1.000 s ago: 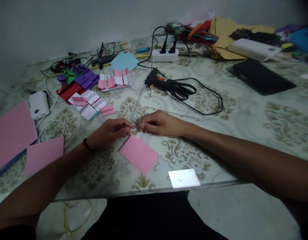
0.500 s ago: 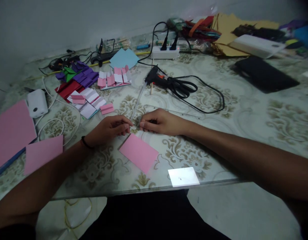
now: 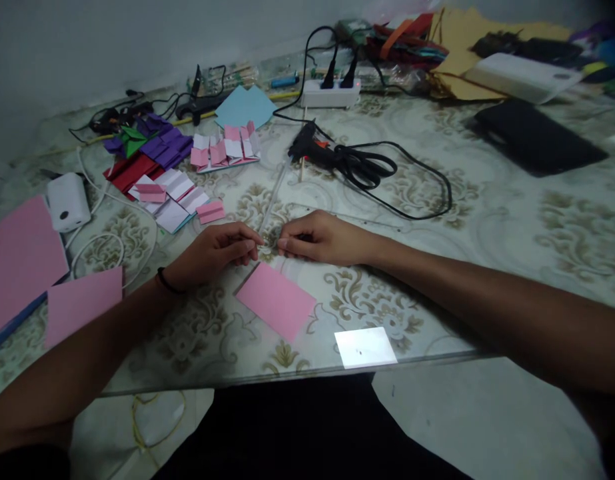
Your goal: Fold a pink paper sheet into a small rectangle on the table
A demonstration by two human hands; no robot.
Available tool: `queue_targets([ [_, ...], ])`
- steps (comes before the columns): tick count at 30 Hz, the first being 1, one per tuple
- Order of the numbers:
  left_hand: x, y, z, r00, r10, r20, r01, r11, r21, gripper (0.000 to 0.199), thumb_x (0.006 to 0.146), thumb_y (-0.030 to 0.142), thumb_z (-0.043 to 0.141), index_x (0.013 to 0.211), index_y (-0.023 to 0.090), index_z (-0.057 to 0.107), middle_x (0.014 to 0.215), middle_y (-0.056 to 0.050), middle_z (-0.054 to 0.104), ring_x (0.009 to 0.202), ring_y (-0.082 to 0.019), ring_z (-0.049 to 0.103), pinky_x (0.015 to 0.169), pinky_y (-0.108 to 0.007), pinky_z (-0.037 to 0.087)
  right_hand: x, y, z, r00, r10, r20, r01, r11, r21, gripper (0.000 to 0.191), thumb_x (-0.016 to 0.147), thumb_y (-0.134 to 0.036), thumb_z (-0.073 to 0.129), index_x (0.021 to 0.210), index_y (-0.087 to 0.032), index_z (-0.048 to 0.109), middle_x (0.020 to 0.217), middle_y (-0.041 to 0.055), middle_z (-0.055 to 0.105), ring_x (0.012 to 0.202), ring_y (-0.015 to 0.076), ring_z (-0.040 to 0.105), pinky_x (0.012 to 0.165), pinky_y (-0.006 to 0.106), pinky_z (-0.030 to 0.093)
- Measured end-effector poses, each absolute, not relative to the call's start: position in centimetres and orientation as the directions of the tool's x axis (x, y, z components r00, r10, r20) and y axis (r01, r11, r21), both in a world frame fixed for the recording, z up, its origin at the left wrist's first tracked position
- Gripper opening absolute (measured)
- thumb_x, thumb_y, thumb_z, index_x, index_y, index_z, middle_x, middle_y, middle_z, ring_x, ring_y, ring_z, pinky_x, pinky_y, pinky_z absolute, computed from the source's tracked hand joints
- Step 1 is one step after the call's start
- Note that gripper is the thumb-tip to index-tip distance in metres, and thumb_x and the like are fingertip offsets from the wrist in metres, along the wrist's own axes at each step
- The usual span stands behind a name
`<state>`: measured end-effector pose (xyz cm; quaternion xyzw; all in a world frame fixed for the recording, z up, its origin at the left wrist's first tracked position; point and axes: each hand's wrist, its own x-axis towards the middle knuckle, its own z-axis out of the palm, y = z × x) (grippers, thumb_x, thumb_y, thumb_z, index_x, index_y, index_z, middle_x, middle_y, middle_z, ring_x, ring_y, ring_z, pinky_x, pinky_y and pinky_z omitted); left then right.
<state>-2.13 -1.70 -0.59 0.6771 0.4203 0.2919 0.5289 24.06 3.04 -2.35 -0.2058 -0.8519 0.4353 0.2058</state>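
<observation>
My left hand (image 3: 214,252) rests over the table with its fingers curled and the thumb brought toward the fingertips. Close by on the right is my right hand (image 3: 320,239), its thumb and forefinger pinched together. Whatever either hand may hold is hidden or too small to make out. A small gap separates the fingertips of both hands. Just below them lies a flat pink paper rectangle (image 3: 277,301). Beyond the hands a clear glue stick (image 3: 274,197) leads up to a black glue gun (image 3: 312,147) with its cord looped. A clear ruler (image 3: 352,219) lies behind my right hand.
Folded pink and white papers (image 3: 172,200) lie left of centre, near purple folded paper (image 3: 170,145). Pink sheets (image 3: 22,260) and a white device (image 3: 68,202) are at left. A power strip (image 3: 331,95) stands behind; a black flat case (image 3: 537,137) lies right.
The view has shifted slightly, so the table's things sit a little higher in the picture. Both hands keep nearly the same pose and place beside the pink paper.
</observation>
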Motion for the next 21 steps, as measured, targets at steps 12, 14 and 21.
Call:
queue_targets([
  [12,-1.97,-2.14,-0.79,0.521,0.854,-0.007,0.4,-0.237,0.885,0.017,0.099,0.028,0.065,0.105,0.016,0.074,0.081,-0.002,0.075,0.069,-0.011,0.067,0.065,-0.019,0.053,24.04,2.93,-2.18,-0.828,0.533,0.172,0.168,0.529,-0.832,0.034,0.103,-0.037,0.055,0.086,-0.012,0.071,0.07,0.0001,0.066,0.061,0.0083,0.053,0.06,0.021,0.039],
  [14,-1.88,-2.17,-0.77,0.528,0.849,0.012,0.412,-0.268,0.871,0.016,0.099,0.026,0.064,0.106,0.016,0.074,0.08,-0.002,0.075,0.069,-0.011,0.067,0.065,-0.019,0.052,24.05,2.87,-2.13,-0.828,0.536,0.167,0.174,0.528,-0.831,0.034,0.103,-0.036,0.055,0.086,-0.012,0.072,0.069,-0.0001,0.066,0.061,0.0083,0.053,0.06,0.021,0.039],
  [21,-1.7,-2.22,-0.62,0.524,0.852,0.015,0.445,-0.288,0.848,0.016,0.098,0.026,0.063,0.104,0.016,0.074,0.079,-0.002,0.075,0.067,-0.011,0.067,0.063,-0.019,0.051,24.12,2.85,-1.98,-0.829,0.539,0.149,0.189,0.521,-0.832,0.035,0.103,-0.037,0.055,0.086,-0.012,0.072,0.071,0.0011,0.068,0.063,0.0092,0.054,0.061,0.022,0.039],
])
